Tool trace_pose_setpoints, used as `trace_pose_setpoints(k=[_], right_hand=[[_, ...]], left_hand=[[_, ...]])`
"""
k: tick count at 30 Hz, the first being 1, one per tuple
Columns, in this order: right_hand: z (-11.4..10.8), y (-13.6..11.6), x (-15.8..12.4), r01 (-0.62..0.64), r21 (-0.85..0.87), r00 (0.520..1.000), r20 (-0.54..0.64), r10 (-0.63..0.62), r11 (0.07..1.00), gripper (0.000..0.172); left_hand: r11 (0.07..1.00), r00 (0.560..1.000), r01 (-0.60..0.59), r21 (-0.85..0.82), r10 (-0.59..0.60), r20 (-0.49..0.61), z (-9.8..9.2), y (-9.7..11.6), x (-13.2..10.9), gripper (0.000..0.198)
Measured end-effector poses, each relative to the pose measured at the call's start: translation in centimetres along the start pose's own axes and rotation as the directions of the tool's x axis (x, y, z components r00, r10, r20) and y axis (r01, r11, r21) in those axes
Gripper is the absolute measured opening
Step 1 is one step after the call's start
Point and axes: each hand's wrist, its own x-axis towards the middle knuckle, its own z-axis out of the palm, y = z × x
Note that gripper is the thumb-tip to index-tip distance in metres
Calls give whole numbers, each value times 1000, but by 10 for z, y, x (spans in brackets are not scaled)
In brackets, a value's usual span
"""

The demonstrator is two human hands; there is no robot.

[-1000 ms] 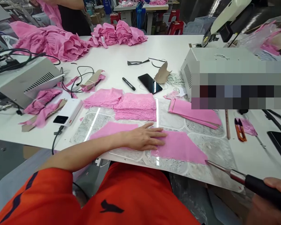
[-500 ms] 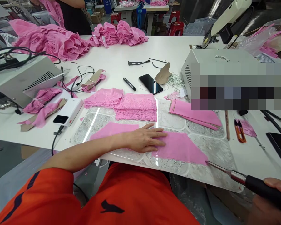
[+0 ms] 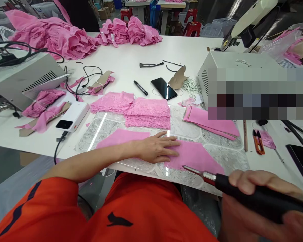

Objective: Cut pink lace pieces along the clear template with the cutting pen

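Observation:
My left hand (image 3: 158, 148) lies flat, fingers spread, on a piece of pink fabric (image 3: 199, 156). Another pink piece (image 3: 126, 136) shows behind my left forearm and is partly covered by it. In my closed right hand (image 3: 265, 179) is a black-handled tool (image 3: 242, 191) with a slim metal tip. That tip reaches the near edge of the pink fabric, right of my left hand; whether it touches cannot be told. Both pieces rest on a clear-topped, marble-patterned mat (image 3: 224, 158). Just beyond are stacked pink lace pieces (image 3: 147, 112).
A folded pink stack (image 3: 212, 122) lies right, near orange thread snips (image 3: 258, 142). Farther back are a phone (image 3: 164, 88) and a marker (image 3: 140, 88). Grey boxes (image 3: 37, 80) with cables and a white power bank (image 3: 73, 116) stand left. Pink garments (image 3: 53, 37) are heaped behind.
My right hand has brought the tool leftward and inward, its tip going from the fabric's right corner to the near edge's middle. My left hand stays put. The view has shifted slightly.

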Motion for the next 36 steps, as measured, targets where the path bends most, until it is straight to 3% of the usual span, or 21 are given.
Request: trace_pose_setpoints(k=[3,6,16,30,36], right_hand=[[35,11,-5,2,81,990,142,-13,997,22],[47,15,-10,-104,74,974,209,86,992,20],[48,17,-15,-139,46,964,234,124,989,20],[49,19,-13,-127,56,952,286,106,990,17],[46,20,-12,-116,64,972,214,100,991,23]], left_hand=[[1000,1000,-7,0,7,-26,3,0,0,38],[1000,998,-15,0,15,-54,6,-1,0,37],[1000,1000,30,3,-30,-4,2,1,1,37],[999,1000,9,38,-8,-27,5,1,1,37],[999,999,39,1,-39,-26,-13,4,2,39]])
